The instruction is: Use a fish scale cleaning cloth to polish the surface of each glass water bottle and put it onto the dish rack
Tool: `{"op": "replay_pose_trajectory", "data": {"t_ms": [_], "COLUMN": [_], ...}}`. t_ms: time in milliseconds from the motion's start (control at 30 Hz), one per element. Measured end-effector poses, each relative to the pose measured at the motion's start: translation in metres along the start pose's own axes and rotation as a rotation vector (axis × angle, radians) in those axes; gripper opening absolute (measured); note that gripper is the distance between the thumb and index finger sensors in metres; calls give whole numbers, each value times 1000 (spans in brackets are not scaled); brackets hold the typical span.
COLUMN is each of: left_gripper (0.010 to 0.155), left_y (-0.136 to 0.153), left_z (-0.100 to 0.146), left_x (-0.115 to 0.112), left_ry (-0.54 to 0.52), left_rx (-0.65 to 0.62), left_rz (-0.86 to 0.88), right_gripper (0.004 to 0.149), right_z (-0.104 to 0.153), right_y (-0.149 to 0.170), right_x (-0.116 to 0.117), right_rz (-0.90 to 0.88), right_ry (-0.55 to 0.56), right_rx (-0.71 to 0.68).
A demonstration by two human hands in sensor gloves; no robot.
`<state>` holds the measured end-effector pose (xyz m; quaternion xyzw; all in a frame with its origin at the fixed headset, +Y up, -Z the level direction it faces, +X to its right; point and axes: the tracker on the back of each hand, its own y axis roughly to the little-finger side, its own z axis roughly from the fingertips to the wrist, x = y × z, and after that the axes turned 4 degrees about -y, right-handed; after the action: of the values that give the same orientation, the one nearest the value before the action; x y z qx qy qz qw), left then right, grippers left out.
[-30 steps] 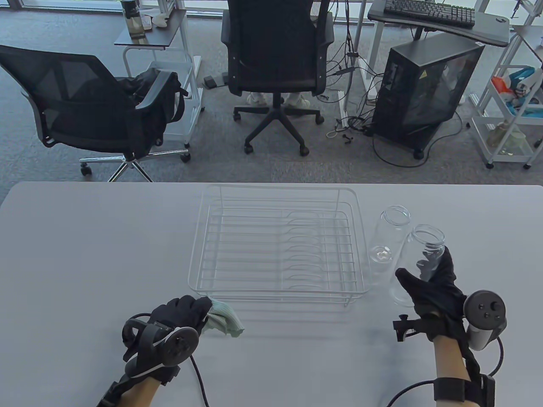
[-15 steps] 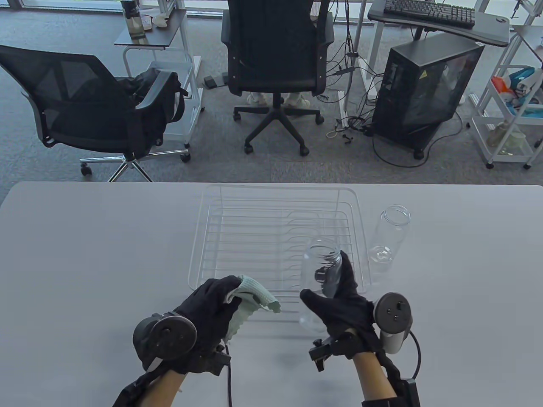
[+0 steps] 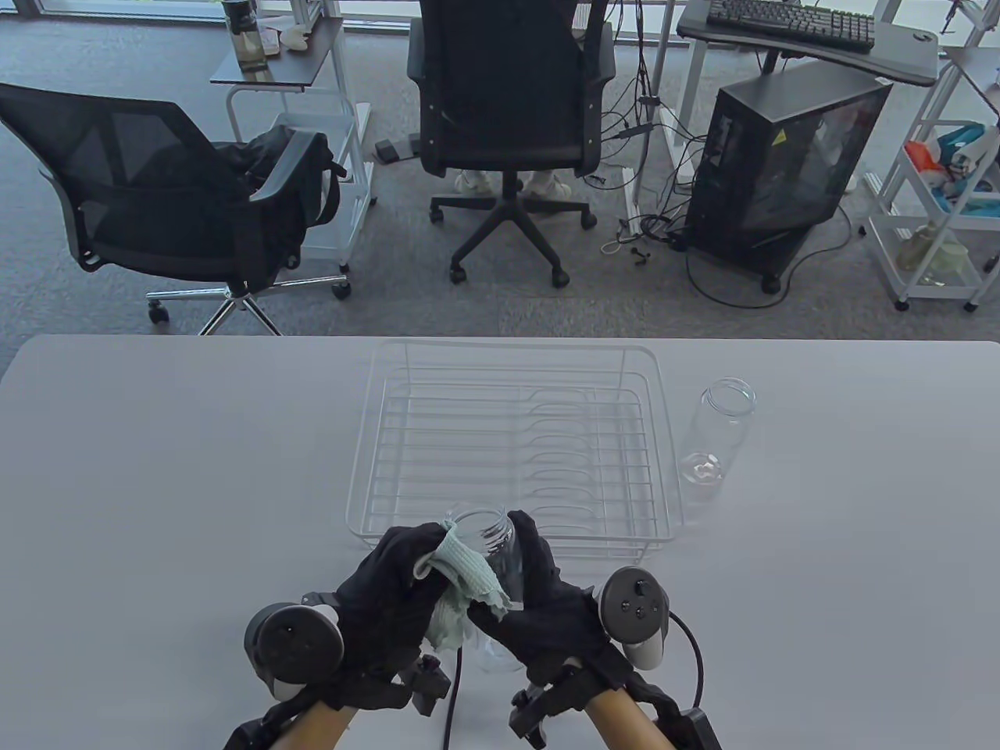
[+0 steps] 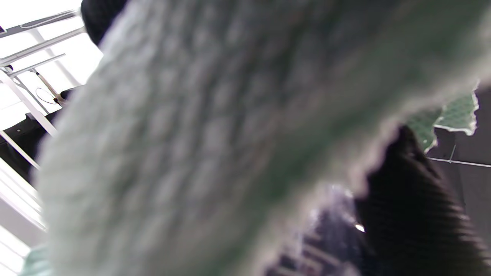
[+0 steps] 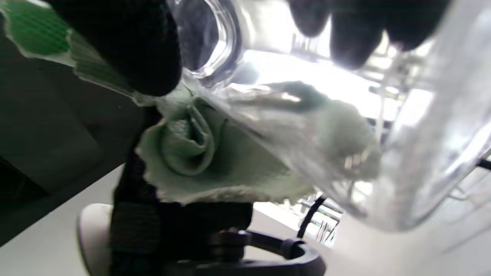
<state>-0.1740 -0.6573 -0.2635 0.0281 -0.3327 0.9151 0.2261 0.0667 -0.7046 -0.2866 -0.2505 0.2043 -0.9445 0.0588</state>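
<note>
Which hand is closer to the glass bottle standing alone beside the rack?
The right hand. It grips another bottle near the table's front edge, diagonally nearer the standing bottle; the left hand, with the cloth, is farther left.

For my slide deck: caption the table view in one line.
Left hand presses a green cleaning cloth against the glass bottle gripped by the right hand, near the empty dish rack.
</note>
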Motion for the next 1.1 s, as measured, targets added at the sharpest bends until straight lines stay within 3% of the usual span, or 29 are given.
{"op": "replay_pose_trajectory", "data": {"t_ms": [167,333,467,733,867,1100], "left_gripper": [44,45,44,44,44,43], "left_y": [0,-3,-4,-6,-6,4], "left_z": [2,4,10,23,21,15], "left_x": [-1,-4,-17,-43,-44,-26], "left_ry": [-17,-6,62,226,226,143], "left_rx": [21,0,-29,-117,-107,-26], "left_rz": [62,40,-6,-75,-70,2], "right_gripper": [90,91,92,98,98,82], "right_z": [4,5,6,15,13,6], "right_y": [0,2,6,2,1,14], "right_x": [-3,0,-4,-29,-29,-17], "right_rz": [-91,-117,-211,-199,-204,-350], "right_ry": [-31,96,231,398,352,62], "right_rx": [-21,-46,-40,-39,-16,42]}}
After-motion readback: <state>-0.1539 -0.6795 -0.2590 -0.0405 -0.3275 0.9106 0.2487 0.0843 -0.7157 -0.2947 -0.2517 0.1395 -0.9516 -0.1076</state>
